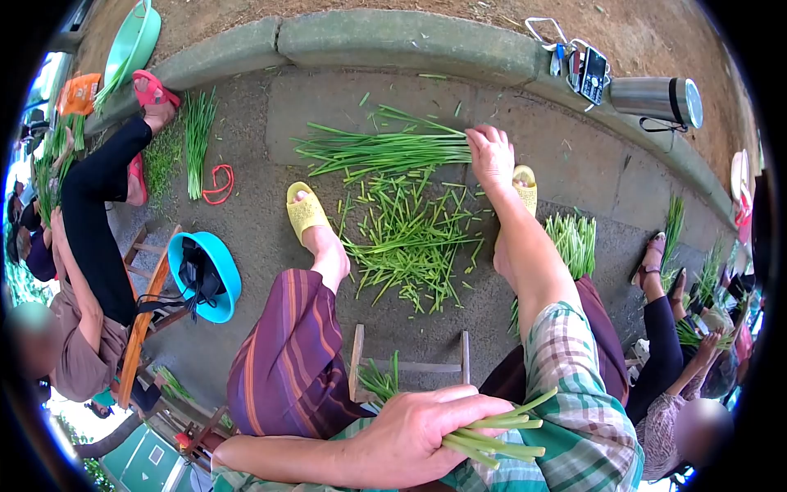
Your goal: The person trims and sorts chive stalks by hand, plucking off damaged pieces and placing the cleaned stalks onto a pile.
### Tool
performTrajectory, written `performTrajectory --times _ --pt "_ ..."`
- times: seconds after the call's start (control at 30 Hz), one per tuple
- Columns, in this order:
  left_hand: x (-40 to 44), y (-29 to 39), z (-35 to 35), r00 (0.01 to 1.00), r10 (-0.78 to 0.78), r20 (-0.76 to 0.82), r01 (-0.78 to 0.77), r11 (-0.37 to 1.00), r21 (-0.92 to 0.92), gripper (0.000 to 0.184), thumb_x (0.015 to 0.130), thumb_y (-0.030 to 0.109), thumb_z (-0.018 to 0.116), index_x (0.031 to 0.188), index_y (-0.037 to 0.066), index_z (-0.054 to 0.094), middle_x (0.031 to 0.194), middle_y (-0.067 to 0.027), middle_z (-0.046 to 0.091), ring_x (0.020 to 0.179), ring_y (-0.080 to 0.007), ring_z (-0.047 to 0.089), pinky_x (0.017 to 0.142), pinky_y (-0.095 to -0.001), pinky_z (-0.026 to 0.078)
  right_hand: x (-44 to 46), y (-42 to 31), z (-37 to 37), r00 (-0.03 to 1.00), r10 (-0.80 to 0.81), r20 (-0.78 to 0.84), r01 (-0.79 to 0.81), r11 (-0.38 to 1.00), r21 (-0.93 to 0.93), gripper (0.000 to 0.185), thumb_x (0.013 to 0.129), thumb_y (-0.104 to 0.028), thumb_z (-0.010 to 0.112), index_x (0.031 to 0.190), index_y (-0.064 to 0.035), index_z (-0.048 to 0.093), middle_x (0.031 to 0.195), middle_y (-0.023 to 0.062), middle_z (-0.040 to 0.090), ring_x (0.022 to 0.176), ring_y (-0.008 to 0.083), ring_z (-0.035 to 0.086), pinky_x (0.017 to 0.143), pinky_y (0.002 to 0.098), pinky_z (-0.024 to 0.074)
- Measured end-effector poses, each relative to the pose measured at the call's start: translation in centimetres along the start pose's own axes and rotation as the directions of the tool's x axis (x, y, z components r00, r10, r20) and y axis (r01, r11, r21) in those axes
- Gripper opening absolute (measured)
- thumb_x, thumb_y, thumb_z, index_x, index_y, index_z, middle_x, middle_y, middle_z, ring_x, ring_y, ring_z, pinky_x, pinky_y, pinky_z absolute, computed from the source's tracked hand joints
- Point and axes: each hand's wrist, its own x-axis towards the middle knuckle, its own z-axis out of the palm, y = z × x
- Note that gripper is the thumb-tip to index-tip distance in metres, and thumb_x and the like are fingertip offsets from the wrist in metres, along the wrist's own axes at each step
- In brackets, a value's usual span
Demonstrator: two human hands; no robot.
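My left hand (422,435) is closed around a small bunch of green stalks, like flowering chives (500,430), held over my lap. Their cut ends point right, and thinner green tips show on the other side of the hand. Reaching forward, my right hand (492,156) pinches the right-hand ends of a loose bundle of long green stalks (385,150) on the paving. Between my feet, in yellow slippers (307,215), lies a heap of short cut stalk pieces (414,238). A thick stacked bundle of stalks (571,244) lies beside my right leg.
A stone kerb (402,47) curves ahead, bearing a phone (593,75) and a steel flask (656,100). Left are a turquoise basin (228,279) with a black bag, a red cord (218,185), a bundle of stalks (198,143) and a seated person. Other people sit at right.
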Motion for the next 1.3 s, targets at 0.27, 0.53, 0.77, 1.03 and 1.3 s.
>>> performTrajectory --times 0.27,0.53,0.77,1.03,1.3 --pt "0.6 0.9 0.0 0.998 0.032 -0.05 -0.032 0.999 -0.003 0.032 0.08 0.003 0.059 0.111 0.001 0.063 0.084 -0.011 0.059 0.077 -0.0259 0.063 0.066 -0.0328 0.049 1.0 0.1 0.9 0.989 -0.121 0.086 0.126 0.991 -0.055 0.026 0.083 -0.02 0.064 0.108 -0.0194 0.07 0.121 0.001 0.061 0.115 0.0224 0.054 0.098 0.042 0.0421" --pt "0.5 1.0 -0.4 0.999 -0.019 -0.034 0.018 0.999 -0.051 0.04 0.078 -0.003 0.057 0.116 0.002 0.063 0.085 -0.012 0.061 0.076 -0.0275 0.063 0.066 -0.0332 0.048 1.6 -1.0 0.7 0.955 -0.161 0.248 0.192 0.976 -0.106 0.033 0.082 -0.018 0.067 0.115 -0.0164 0.065 0.113 0.0028 0.061 0.111 0.0232 0.056 0.093 0.0425 0.044" --pt "0.5 1.0 -0.5 1.0 0.001 -0.031 -0.003 0.997 -0.079 0.041 0.077 -0.004 0.056 0.117 0.003 0.062 0.088 -0.0121 0.061 0.079 -0.0285 0.063 0.068 -0.0337 0.049 3.1 -1.6 0.9 0.907 -0.186 0.378 0.281 0.936 -0.212 0.016 0.078 -0.014 0.064 0.094 -0.0112 0.063 0.099 0.0071 0.059 0.105 0.0254 0.058 0.087 0.0452 0.046" --pt "0.5 1.3 -0.6 1.0 -0.007 -0.02 0.005 0.997 -0.079 0.039 0.078 -0.004 0.056 0.116 0.004 0.062 0.091 -0.0121 0.063 0.083 -0.0303 0.064 0.07 -0.0347 0.05 3.6 -1.7 0.8 0.861 -0.131 0.492 0.248 0.952 -0.18 0.018 0.08 -0.008 0.058 0.097 -0.0092 0.064 0.103 0.0093 0.061 0.106 0.0272 0.059 0.085 0.0481 0.0493" --pt "0.6 1.3 -0.5 1.0 -0.011 -0.026 0.01 0.998 -0.066 0.034 0.082 0.0 0.058 0.116 0.004 0.062 0.091 -0.0124 0.063 0.082 -0.0308 0.064 0.069 -0.0352 0.05 4.0 -1.5 2.3 0.85 -0.117 0.513 0.219 0.965 -0.143 0.019 0.079 -0.009 0.06 0.097 -0.0076 0.063 0.102 0.0121 0.063 0.104 0.0283 0.062 0.085 0.0494 0.0489"
